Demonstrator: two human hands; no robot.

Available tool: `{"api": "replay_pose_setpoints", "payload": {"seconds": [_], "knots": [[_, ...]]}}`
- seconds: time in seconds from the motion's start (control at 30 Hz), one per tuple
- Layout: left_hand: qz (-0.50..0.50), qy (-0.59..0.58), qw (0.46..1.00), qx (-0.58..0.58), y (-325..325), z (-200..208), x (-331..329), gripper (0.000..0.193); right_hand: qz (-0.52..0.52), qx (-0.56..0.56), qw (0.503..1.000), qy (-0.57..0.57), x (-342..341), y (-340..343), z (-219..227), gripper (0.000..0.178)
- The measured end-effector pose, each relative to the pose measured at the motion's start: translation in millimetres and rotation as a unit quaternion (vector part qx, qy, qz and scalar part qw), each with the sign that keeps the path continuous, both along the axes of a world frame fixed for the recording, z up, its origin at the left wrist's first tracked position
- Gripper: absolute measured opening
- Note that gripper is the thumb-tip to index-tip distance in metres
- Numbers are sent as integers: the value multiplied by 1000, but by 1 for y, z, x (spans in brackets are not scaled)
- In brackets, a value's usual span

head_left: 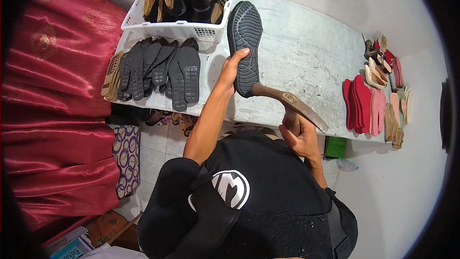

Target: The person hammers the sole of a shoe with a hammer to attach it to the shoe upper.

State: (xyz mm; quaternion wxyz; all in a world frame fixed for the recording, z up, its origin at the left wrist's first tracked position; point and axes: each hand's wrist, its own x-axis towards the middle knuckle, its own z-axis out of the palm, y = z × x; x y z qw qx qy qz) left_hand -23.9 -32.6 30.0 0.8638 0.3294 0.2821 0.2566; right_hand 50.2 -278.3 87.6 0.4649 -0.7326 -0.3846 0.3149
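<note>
My left hand (231, 73) is closed around the middle of a black shoe (247, 26), its ridged sole facing up, with the thumb lying across the sole. The shoe is over the white table, toe end away from me. In my right hand (303, 136) is a hammer (290, 98), gripped by its wooden handle. The hammer's round face is at the near end of the sole; whether it touches cannot be told. Its long, flat, tapered end points to the right. The upper of the shoe is hidden beneath the sole.
A white plastic basket (182, 28) of dark shoes on wooden lasts stands at the table's (302, 43) far left. Black soles (177, 74) and tan soles (112, 76) lie before it. At the right are red soles (357, 103), pink soles (377, 110) and cream shoes (374, 74). A red curtain (57, 115) hangs left.
</note>
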Motion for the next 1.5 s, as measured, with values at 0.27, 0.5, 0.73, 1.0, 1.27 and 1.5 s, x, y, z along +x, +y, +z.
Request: {"api": "replay_pose_setpoints", "payload": {"seconds": [0.27, 0.5, 0.73, 1.0, 1.27, 1.5], "knots": [[5, 17, 999, 29, 3, -2, 4, 34, 49, 78, 994, -53, -8, 15, 1, 26], [-5, 30, 999, 11, -9, -13, 10, 34, 48, 73, 990, -110, -3, 5, 7, 21], [-32, 36, 999, 6, -24, -28, 26, 32, 56, 11, 997, -59, 3, 2, -1, 19], [-67, 41, 997, -9, -40, -47, 51, 50, -13, 82, 992, -99, 12, -14, 8, 22], [-104, 57, 993, 9, -65, -47, 64, 42, -8, 41, 997, -70, 34, -36, -3, 32], [-83, 52, 995, -17, -83, -53, 88, 29, -19, 24, 998, -59, 72, -44, -5, 39]]}}
